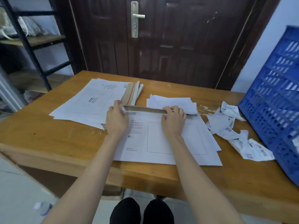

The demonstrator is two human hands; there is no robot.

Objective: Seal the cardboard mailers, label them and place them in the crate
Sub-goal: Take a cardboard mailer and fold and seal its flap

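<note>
A white cardboard mailer (163,143) lies flat in front of me on the wooden table (48,135), on top of another mailer. Its brown flap (145,109) stands folded up along the far edge. My left hand (116,118) grips the flap's left end, fingers curled over it. My right hand (174,118) holds the flap near its right part, fingers curled over the edge. A stack of several more white mailers (90,101) lies to the left. The blue plastic crate (275,101) stands tilted at the right edge of the table.
Loose white sheets (171,101) lie behind the flap. Crumpled label backings and paper strips (234,126) are scattered between the mailer and the crate. A dark door (161,38) stands behind the table and a metal shelf (29,41) at the left.
</note>
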